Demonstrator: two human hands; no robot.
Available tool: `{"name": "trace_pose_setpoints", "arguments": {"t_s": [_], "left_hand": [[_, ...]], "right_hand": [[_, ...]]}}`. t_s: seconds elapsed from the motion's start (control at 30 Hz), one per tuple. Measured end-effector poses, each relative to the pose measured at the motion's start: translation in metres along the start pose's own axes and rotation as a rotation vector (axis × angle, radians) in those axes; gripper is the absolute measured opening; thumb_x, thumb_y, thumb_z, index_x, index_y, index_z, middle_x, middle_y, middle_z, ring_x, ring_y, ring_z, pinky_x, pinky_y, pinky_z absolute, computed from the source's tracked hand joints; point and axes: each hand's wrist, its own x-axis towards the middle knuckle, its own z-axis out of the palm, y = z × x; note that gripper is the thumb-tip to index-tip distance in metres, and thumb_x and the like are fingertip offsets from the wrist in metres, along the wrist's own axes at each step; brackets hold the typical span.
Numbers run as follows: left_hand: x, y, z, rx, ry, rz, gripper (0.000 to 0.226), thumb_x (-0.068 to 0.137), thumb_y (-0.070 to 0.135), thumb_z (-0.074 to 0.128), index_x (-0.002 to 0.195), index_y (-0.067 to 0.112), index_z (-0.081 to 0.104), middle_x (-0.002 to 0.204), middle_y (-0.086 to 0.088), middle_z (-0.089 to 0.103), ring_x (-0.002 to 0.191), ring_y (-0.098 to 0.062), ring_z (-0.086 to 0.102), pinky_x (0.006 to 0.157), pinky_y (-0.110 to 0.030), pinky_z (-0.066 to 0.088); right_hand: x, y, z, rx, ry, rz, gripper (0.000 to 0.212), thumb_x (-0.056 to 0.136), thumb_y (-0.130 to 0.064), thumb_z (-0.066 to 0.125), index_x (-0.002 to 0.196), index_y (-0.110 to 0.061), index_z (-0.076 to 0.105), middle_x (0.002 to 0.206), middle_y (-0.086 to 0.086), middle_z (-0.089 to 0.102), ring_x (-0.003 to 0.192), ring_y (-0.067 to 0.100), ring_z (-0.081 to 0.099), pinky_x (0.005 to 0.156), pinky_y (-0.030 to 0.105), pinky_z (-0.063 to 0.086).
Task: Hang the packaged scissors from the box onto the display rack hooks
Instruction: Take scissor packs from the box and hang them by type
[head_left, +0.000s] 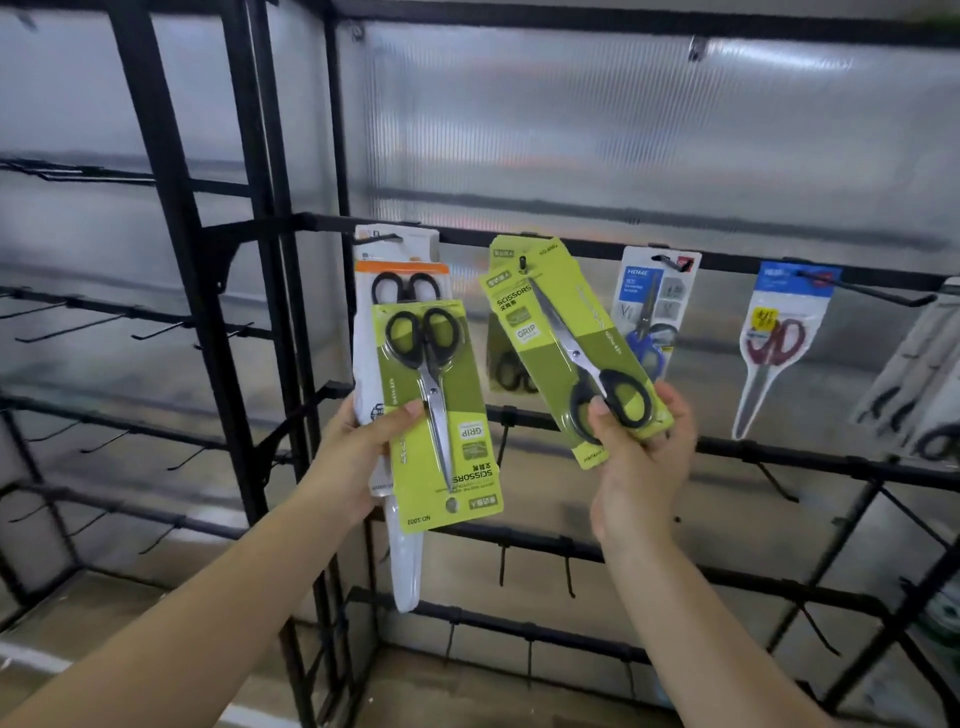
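Fingers (660, 436) pinch one green pack (582, 353); left hand (363, 447) grips two packs (441, 415).

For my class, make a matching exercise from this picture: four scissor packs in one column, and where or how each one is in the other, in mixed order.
Things
1. upside-down green pack
2. tilted green pack
3. blue-handled scissors pack
4. red-handled scissors pack

States
A. hangs furthest right of these four
B. gripped by the left hand
C. hangs on a hook between the tilted green pack and the red-handled one
D. held by the right hand, its top at a hook

Pairs: 1-B, 2-D, 3-C, 4-A
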Motion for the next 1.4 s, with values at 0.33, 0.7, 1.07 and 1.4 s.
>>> {"name": "trace_pose_setpoints", "arguments": {"t_s": [0.33,0.7,1.07,1.4], "left_hand": [[0.008,0.011,-0.01,-0.055,-0.188,-0.029,0.032,0.075,0.007,0.067,0.104,0.016,0.06,0.083,-0.001,0.075,0.074,-0.018,0.072,0.054,-0.03,0.056],[0.013,0.009,-0.015,-0.066,-0.29,-0.047,0.035,0.065,0.007,0.07,0.098,0.015,0.063,0.085,-0.004,0.074,0.073,-0.021,0.071,0.056,-0.03,0.056],[0.017,0.003,-0.028,-0.194,-0.241,-0.097,0.036,0.069,0.019,0.065,0.105,0.016,0.06,0.079,-0.001,0.074,0.067,-0.017,0.071,0.052,-0.028,0.055],[0.015,-0.001,-0.028,-0.155,-0.25,-0.041,0.031,0.069,0.018,0.065,0.099,0.018,0.06,0.079,0.003,0.074,0.07,-0.013,0.071,0.057,-0.028,0.058]], "right_hand": [[-0.004,0.034,0.041,-0.357,-0.041,0.06,0.062,0.09,-0.013,0.058,0.138,-0.027,0.021,0.115,-0.005,0.052,0.09,-0.002,0.054,0.068,0.009,0.042],[-0.028,0.017,0.054,-0.765,-0.401,0.129,0.024,0.081,-0.035,0.068,0.097,-0.022,0.057,0.098,-0.001,0.066,0.085,0.006,0.065,0.063,0.018,0.051],[-0.029,0.021,0.071,-0.324,-0.034,0.226,0.018,0.082,0.004,0.063,0.098,0.004,0.055,0.089,0.017,0.064,0.077,0.027,0.061,0.074,0.041,0.052],[-0.027,0.029,0.078,0.111,0.09,0.424,0.012,0.085,0.002,0.061,0.092,-0.004,0.053,0.069,0.005,0.07,0.058,0.015,0.068,0.059,0.033,0.058]]}}
